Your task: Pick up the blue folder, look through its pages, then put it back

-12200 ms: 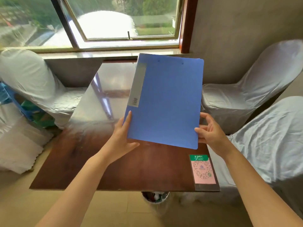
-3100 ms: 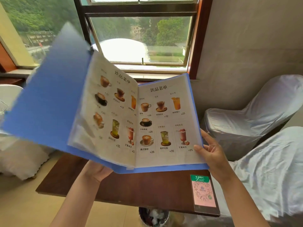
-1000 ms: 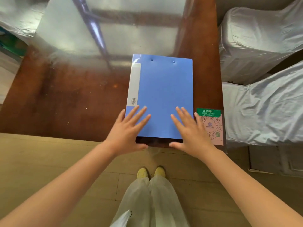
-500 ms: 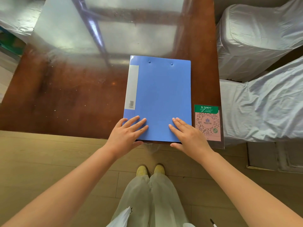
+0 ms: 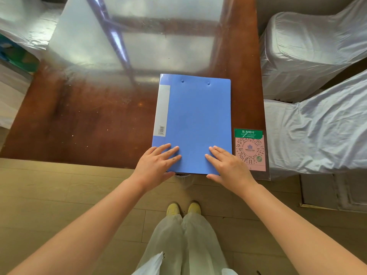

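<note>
The blue folder (image 5: 194,116) lies closed and flat on the brown table (image 5: 89,124), near its front right corner, with a grey spine label along its left side. My left hand (image 5: 156,165) rests flat on the folder's near left corner, fingers spread. My right hand (image 5: 226,165) rests flat on the near right corner, fingers apart. Neither hand grips the folder. The folder's near edge reaches the table's front edge.
A pink and green QR-code card (image 5: 249,149) lies right of the folder. White-covered chairs (image 5: 309,120) stand to the right and another at the far left (image 5: 19,18). The wooden floor and my feet (image 5: 182,208) are below.
Earlier the folder was held up and open at a drinks menu. Now it lies closed on the table. Over the last second my hands slid back toward its near edge.
</note>
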Available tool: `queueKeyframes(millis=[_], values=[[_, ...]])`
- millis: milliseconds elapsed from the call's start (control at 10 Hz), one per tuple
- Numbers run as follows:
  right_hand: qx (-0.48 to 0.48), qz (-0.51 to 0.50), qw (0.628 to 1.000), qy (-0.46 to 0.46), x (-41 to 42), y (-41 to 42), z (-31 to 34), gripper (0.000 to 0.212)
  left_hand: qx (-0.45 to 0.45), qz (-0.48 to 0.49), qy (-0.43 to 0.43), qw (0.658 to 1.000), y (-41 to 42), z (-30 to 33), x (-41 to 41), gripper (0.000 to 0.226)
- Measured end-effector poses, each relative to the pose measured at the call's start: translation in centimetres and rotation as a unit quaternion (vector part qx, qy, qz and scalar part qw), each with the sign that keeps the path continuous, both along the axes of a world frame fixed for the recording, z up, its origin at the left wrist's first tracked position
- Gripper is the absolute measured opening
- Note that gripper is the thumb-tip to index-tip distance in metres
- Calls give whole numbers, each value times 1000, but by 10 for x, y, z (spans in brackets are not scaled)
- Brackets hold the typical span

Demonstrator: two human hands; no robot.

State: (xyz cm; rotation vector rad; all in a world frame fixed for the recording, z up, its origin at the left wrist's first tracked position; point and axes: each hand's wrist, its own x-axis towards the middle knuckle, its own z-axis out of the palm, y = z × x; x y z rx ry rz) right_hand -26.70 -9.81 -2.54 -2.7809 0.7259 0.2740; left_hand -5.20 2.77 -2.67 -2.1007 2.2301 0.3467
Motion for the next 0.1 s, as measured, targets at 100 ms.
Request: queueKeyframes(millis=[100], values=[[23,-27,999,4,2,-3,10,62,37,14,9,999,-5,12,0,62]])
